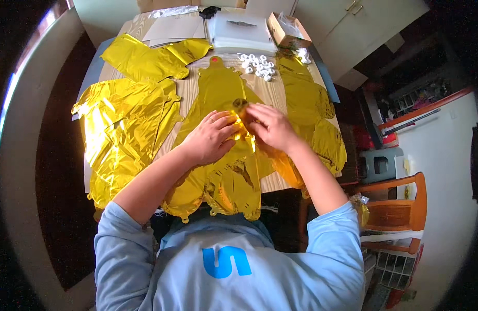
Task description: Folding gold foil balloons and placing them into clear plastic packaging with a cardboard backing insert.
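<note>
A flat gold foil balloon (218,85) lies in front of me at the middle of the table, its lower end reaching the near edge. My left hand (214,136) presses and grips a fold of this foil, fingers bent over it. Close by on the right, my right hand (272,127) pinches the same foil with curled fingers; the fingertips are partly hidden. A small dark round spot (240,103) shows between the two hands. Below my right hand, an orange-gold flap (285,168) of foil hangs toward the table edge.
More flat gold foil balloons lie at the left (125,129), far left (151,59) and right (306,93). White ribbon rolls (258,66), a stack of clear plastic bags (240,31) and a cardboard box (289,30) sit at the back. A wooden chair (394,210) stands at right.
</note>
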Tool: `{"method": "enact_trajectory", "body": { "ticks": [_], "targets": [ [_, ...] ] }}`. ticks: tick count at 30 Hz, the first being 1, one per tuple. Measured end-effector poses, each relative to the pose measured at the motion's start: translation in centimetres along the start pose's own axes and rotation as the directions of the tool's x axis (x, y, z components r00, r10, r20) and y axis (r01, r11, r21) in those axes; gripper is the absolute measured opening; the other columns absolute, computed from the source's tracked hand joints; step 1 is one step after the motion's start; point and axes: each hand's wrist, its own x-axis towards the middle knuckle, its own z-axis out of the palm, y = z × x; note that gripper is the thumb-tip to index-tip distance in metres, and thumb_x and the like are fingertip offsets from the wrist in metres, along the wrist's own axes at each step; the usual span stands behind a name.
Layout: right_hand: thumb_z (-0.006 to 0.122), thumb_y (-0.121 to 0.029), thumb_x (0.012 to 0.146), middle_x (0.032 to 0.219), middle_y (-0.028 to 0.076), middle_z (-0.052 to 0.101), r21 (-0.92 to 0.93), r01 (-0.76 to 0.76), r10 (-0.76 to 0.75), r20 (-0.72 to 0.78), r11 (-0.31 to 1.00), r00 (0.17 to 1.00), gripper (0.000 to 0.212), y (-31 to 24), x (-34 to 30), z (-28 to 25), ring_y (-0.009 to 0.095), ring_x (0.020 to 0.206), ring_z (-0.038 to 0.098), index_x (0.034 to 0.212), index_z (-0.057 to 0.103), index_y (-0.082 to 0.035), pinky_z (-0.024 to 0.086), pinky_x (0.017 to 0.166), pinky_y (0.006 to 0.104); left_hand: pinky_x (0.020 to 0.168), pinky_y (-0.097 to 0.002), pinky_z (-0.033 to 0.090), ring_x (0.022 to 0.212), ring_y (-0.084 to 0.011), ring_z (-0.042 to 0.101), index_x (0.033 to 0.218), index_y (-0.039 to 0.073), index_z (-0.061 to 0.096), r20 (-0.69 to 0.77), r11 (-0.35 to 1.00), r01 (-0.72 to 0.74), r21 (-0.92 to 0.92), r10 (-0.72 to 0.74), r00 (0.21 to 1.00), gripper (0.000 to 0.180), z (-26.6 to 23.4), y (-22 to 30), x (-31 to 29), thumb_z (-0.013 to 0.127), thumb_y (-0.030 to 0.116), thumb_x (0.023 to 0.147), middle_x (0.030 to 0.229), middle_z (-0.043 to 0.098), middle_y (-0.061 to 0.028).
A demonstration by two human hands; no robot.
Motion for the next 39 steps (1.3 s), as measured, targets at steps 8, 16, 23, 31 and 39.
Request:
{"method": "enact_trajectory", "body": {
  "ticks": [8,16,23,31,39],
  "targets": [
    [0.056,-0.031,0.099,0.159,0.009,0.037,-0.230,0.081,-0.037,0.189,0.970,0.981,0.056,0.5,-0.8,1.2,0.032,0.148,0.031,0.148,0.044,-0.008,0.024,0.121,0.0493,0.115,-0.0494,0.034,0.130,-0.0379,0.050,0.117,0.002,0.064,0.019,0.999,0.039,-0.031,-0.039,0.999,0.034,0.1,-0.3,-0.1,0.064,0.024,0.091,0.127,0.059,-0.0189],
    [0.052,-0.036,0.101,0.164,0.010,0.028,-0.230,0.073,-0.010,0.261,0.970,0.965,0.062,0.8,-0.7,0.6,0.031,0.151,0.023,0.156,0.032,-0.012,0.017,0.122,0.0466,0.103,-0.0468,0.045,0.119,-0.0399,0.057,0.114,-0.001,0.064,-0.159,0.975,0.141,-0.174,-0.169,0.973,0.027,-1.8,-0.8,-0.6,0.064,0.008,0.089,0.120,0.063,-0.0208],
    [0.051,-0.045,0.100,0.164,0.009,0.027,-0.240,0.046,0.031,0.305,0.970,0.952,0.065,0.8,-0.5,-0.3,0.031,0.152,0.020,0.154,0.036,-0.011,0.013,0.124,0.0469,0.114,-0.0507,0.034,0.135,-0.0398,0.045,0.131,0.001,0.056,-0.023,0.970,0.221,0.100,-0.220,0.975,0.046,-4.3,-0.1,-7.5,0.065,0.019,0.090,0.139,0.052,-0.0219],
    [0.051,-0.047,0.101,0.166,0.006,0.023,-0.279,0.026,0.078,0.356,0.960,0.931,0.068,1.1,-0.3,-1.0,0.028,0.153,0.018,0.158,0.029,-0.015,0.012,0.125,0.0452,0.118,-0.0527,0.028,0.143,-0.0386,0.037,0.136,0.002,0.054,0.040,0.950,0.284,0.133,-0.291,0.956,0.050,-5.6,1.4,-9.7,0.065,0.022,0.092,0.146,0.048,-0.0205],
    [0.050,-0.045,0.101,0.166,0.007,0.022,-0.258,0.012,0.090,0.378,0.966,0.921,0.067,1.2,-0.6,-1.4,0.030,0.153,0.018,0.157,0.030,-0.013,0.014,0.125,0.0445,0.117,-0.0535,0.029,0.142,-0.0385,0.039,0.137,0.003,0.054,0.043,0.952,0.270,0.145,-0.278,0.960,0.050,-5.5,1.0,-10.6,0.065,0.019,0.091,0.147,0.048,-0.0198]
  ]
}}
